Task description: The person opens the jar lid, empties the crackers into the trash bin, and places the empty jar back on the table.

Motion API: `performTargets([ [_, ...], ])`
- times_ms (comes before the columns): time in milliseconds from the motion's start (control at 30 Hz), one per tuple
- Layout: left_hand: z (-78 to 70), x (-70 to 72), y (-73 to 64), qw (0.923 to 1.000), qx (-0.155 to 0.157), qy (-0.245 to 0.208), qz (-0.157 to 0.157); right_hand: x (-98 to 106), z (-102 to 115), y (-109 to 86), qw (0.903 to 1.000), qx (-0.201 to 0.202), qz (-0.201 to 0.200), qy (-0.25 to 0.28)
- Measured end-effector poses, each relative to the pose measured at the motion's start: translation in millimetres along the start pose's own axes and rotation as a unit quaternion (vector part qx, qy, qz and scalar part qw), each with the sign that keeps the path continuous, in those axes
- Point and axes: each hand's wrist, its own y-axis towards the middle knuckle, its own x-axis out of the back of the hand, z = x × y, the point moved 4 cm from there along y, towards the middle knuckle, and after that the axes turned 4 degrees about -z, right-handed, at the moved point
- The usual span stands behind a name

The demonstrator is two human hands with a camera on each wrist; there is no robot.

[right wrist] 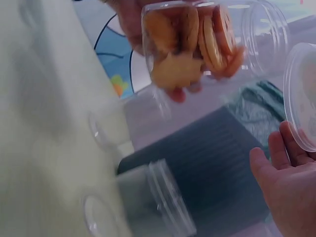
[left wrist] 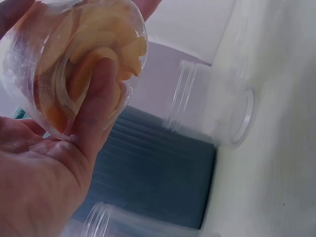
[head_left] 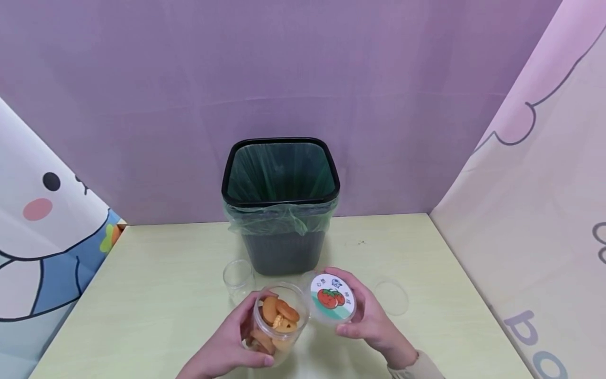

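Note:
My left hand (head_left: 236, 337) grips a clear plastic jar (head_left: 303, 323) from the side, thumb against its wall. Inside are several orange-brown biscuits (head_left: 276, 316); the jar's mouth is uncovered and tilts up. Right beside that mouth, my right hand (head_left: 374, 316) holds a round lid (head_left: 333, 296) by its edge, with a tomato picture on top. Behind the left hand stands an empty clear jar (head_left: 239, 276). A second empty clear jar (right wrist: 153, 202) shows near the bin in the right wrist view.
A dark bin (head_left: 284, 252) with a green liner (head_left: 284, 168) stands at the back of the pale table (head_left: 156, 295), against a purple cloth. To the right of the right hand lies a faint clear ring shape (head_left: 390, 296). Printed cloths hang on both sides.

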Motion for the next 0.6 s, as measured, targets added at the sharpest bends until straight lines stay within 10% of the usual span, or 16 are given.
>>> performTargets([
  [200, 1.0, 8.3, -3.4, 0.992, -0.125, 0.009, 0.016, 16, 0, -16.4, 0.9994, -0.005, -0.015, -0.03],
  [433, 4.6, 19.9, -6.1, 0.9973, -0.068, 0.012, -0.026, 30, -2, -37.6, 0.9936, -0.03, -0.021, -0.106],
  [600, 4.7, 23.8, -7.8, 0.9953, -0.09, 0.013, -0.034, 40, -7, -55.5, 0.9827, -0.081, -0.039, -0.162],
])
